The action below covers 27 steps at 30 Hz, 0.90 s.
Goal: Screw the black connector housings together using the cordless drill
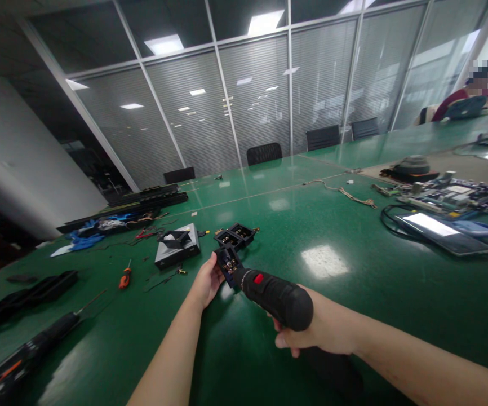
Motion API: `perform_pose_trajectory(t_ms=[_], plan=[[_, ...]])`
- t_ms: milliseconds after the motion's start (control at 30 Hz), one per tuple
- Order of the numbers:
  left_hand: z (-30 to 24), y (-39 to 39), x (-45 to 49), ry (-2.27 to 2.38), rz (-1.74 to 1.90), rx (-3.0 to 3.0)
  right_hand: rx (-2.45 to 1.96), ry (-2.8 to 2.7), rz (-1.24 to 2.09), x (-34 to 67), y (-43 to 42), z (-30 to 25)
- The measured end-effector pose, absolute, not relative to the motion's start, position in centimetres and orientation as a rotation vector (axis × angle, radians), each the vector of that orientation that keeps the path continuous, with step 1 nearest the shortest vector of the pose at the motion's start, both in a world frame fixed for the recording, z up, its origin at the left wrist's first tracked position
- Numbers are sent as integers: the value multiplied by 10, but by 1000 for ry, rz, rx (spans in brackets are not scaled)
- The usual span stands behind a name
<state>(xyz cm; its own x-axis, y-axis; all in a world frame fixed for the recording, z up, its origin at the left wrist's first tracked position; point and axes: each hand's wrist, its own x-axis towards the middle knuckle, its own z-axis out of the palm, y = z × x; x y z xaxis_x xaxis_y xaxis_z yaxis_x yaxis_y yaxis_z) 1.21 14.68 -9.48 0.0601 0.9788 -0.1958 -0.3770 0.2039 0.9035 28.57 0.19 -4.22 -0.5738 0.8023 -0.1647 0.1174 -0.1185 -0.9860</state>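
My right hand (311,330) is wrapped round a black electric screwdriver (274,295) with a red button; its tip points at a small dark blue module (227,264) on the green table (354,293). My left hand (207,281) grips that module at its left side and holds it steady. A second similar black module (235,235) lies just behind it. Further left sits a grey metal box (177,249) with a black fan part on top.
An orange-handled screwdriver (124,277), loose screws and wires lie at the left, a second power driver (28,352) at the bottom left. Circuit boards (451,194), a tablet (442,228) and cables are at the right. A person sits far right at the back. Chairs line the glass wall.
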Motion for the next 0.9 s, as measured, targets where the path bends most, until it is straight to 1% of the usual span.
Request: perform_pose_trajectory(t_ms=[900], plan=[[-97,149,11,1004,1198,787,-1014,-1643,1746,286,2,-42]])
